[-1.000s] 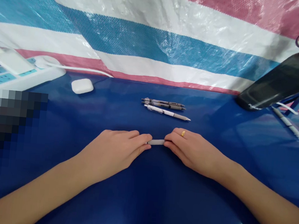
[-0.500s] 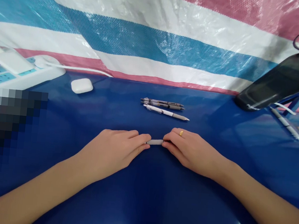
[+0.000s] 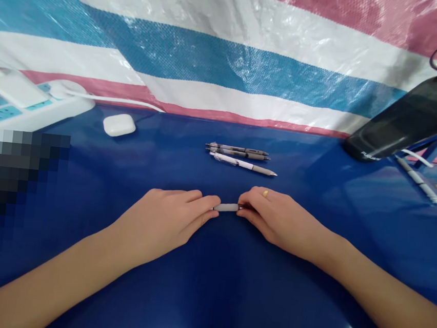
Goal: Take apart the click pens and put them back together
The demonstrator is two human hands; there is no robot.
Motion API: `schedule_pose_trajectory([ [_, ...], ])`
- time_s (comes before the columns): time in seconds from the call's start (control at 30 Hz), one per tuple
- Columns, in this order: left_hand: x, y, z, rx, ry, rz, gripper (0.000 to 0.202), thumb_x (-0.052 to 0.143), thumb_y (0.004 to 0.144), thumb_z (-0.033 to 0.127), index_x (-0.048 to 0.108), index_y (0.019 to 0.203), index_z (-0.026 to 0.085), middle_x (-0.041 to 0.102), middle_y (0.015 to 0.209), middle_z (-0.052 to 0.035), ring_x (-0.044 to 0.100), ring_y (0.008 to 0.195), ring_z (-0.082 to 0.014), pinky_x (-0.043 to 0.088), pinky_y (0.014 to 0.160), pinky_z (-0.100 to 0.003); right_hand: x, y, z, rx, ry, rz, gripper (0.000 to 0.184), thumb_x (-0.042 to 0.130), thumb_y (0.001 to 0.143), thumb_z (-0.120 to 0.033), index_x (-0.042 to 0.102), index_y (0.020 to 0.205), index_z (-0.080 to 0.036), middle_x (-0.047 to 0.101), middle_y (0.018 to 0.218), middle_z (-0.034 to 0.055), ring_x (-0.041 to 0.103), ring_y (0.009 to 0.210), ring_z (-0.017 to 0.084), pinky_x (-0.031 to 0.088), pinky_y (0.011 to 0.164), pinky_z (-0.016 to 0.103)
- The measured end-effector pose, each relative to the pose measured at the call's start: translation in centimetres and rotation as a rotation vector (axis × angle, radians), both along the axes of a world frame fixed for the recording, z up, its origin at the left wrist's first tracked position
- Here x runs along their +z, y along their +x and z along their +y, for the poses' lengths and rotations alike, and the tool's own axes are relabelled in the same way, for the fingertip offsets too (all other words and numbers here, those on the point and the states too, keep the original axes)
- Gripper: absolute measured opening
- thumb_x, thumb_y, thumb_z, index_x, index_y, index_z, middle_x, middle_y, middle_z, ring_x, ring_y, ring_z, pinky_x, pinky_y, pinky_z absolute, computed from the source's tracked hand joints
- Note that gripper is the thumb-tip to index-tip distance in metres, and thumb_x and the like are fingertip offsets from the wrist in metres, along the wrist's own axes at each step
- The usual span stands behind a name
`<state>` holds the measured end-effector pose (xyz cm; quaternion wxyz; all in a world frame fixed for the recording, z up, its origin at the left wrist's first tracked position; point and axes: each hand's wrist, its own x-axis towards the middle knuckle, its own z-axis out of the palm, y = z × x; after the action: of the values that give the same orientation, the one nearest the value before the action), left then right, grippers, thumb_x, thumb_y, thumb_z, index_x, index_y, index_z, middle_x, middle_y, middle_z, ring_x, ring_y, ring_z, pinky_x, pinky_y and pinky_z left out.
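A pen [image 3: 226, 207] lies level between my two hands, its pale grey grip section showing and the rest hidden by fingers. My left hand [image 3: 175, 214] pinches it at the left end. At the other end, the thumb and fingers of my right hand [image 3: 271, 215] are around the dark tip, with a small gap showing beside it. A gold ring sits on a right finger. Just beyond my hands lie a white pen [image 3: 241, 163] with a grey grip and two clear-barrelled pens [image 3: 239, 151] side by side.
Blue table [image 3: 199, 286] under everything. Behind it hangs a striped plastic sheet [image 3: 213, 55]. At left are a white power strip [image 3: 62, 105] and a white earbud case [image 3: 119, 124]; at right, a black bottle [image 3: 408, 120] and another pen [image 3: 418, 180].
The right fingertips have parted slightly, so the dark tip of the pen now shows between them. My left hand has stayed in place.
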<state>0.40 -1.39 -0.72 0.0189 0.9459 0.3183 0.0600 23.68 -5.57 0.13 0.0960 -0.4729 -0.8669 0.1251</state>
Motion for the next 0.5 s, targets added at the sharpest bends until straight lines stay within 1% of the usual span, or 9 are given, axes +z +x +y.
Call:
schedule_pose_trajectory([
  [0.1, -0.04, -0.03, 0.06, -0.003, -0.007, -0.006, 0.028, 0.035, 0.095, 0.04, 0.054, 0.114, 0.032, 0.065, 0.082, 0.0054, 0.065, 0.073, -0.013, 0.042, 0.057, -0.025, 0.11, -0.02, -0.02, -0.024, -0.029, 0.033, 0.003, 0.049, 0.093, -0.02, 0.049, 0.091, -0.019, 0.056, 0.08, -0.0002, 0.053, 0.068, 0.014, 0.038, 0.059, 0.027],
  [0.27, -0.01, -0.07, 0.02, -0.008, 0.008, -0.014, 0.027, 0.035, 0.095, 0.039, 0.055, 0.113, 0.032, 0.066, 0.083, 0.0048, 0.065, 0.073, -0.0131, 0.042, 0.057, -0.025, 0.39, -0.08, -0.16, -0.023, -0.035, 0.024, 0.004, 0.049, 0.093, -0.022, 0.049, 0.091, -0.018, 0.056, 0.081, 0.0004, 0.053, 0.069, 0.014, 0.039, 0.06, 0.027],
  [0.4, -0.06, -0.08, -0.03, -0.012, 0.019, -0.029, 0.028, 0.035, 0.095, 0.039, 0.056, 0.113, 0.031, 0.067, 0.085, 0.0037, 0.065, 0.073, -0.0132, 0.043, 0.059, -0.024, 0.42, -0.06, -0.19, -0.019, -0.027, 0.047, 0.01, 0.049, 0.094, -0.028, 0.051, 0.093, -0.018, 0.058, 0.083, 0.0014, 0.055, 0.072, 0.015, 0.041, 0.062, 0.027],
  [0.5, -0.13, -0.05, 0.0, -0.007, 0.01, -0.037, 0.029, 0.035, 0.095, 0.04, 0.055, 0.114, 0.031, 0.067, 0.086, 0.0033, 0.065, 0.074, -0.0134, 0.044, 0.059, -0.024, 0.4, 0.02, -0.12, -0.018, -0.028, 0.064, 0.019, 0.046, 0.095, -0.036, 0.052, 0.098, -0.019, 0.058, 0.085, 0.0024, 0.056, 0.076, 0.017, 0.044, 0.066, 0.029],
])
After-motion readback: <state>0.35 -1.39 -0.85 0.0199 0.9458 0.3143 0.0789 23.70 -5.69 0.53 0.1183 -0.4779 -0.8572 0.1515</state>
